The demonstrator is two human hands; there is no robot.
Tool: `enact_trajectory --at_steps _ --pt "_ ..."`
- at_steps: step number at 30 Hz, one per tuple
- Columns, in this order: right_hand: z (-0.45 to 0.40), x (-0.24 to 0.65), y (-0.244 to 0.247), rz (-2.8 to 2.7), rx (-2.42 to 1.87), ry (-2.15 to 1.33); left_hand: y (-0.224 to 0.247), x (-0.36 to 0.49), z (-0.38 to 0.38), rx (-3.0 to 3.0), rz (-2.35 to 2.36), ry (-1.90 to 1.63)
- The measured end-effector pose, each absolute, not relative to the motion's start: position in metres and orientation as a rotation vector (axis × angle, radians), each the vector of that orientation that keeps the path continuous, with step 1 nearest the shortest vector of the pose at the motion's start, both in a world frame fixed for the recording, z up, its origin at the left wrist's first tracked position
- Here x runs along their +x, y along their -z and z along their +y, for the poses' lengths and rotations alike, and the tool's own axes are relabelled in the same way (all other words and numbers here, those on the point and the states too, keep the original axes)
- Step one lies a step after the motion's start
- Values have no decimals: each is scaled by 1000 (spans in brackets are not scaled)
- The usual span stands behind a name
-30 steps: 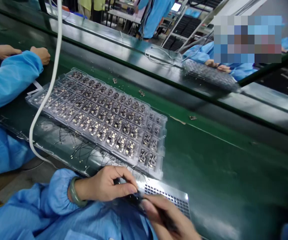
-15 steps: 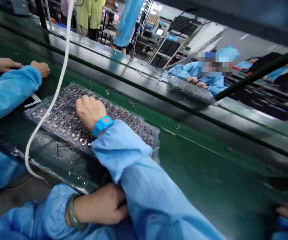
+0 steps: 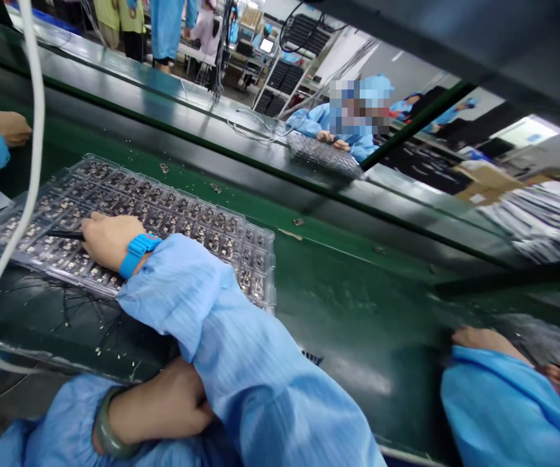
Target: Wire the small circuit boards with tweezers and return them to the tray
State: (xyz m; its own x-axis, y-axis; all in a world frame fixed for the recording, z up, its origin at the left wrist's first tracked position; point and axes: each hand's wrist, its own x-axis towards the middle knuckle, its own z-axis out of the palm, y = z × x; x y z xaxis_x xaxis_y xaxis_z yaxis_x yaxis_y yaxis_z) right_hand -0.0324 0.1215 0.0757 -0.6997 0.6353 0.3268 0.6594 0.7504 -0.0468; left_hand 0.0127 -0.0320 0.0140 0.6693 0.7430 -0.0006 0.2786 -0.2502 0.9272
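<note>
My right hand [image 3: 112,239], with a blue wrist strap, is over a clear plastic tray [image 3: 268,297] whose pockets hold many small metallic electronic parts. Its fingers are closed around a slim black tweezers-like tool [image 3: 65,235] pointing left over the pockets. My left hand [image 3: 163,405], a green bangle at its wrist, is low at the near edge, partly under my right sleeve. Its fingers curl inward; their tips and anything in them are hidden. Thin black wires [image 3: 73,308] with small shiny ends lie between the tray and the bench edge.
A thick white cable [image 3: 34,162] hangs across the tray's left end. Co-workers' hands are at the left [image 3: 5,124] and right [image 3: 489,340]. Loose small parts [image 3: 216,188] lie on the green bench [image 3: 358,292] beyond the tray. A dark green rail [image 3: 260,165] runs behind.
The view has swung right, so the tray appears further left. My right hand has shifted left over the tray, the black tool now showing more plainly. The co-worker's arm at right is more in view.
</note>
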Motion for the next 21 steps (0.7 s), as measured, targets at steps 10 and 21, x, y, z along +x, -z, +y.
enact_trajectory --at_steps 10,21 --pt "123 -21 -82 -2595 -1069 -290 -2 17 -37 1881 923 -594" --pt "164 101 -142 -2455 -1466 -45 -13 24 -33 1849 831 -670"
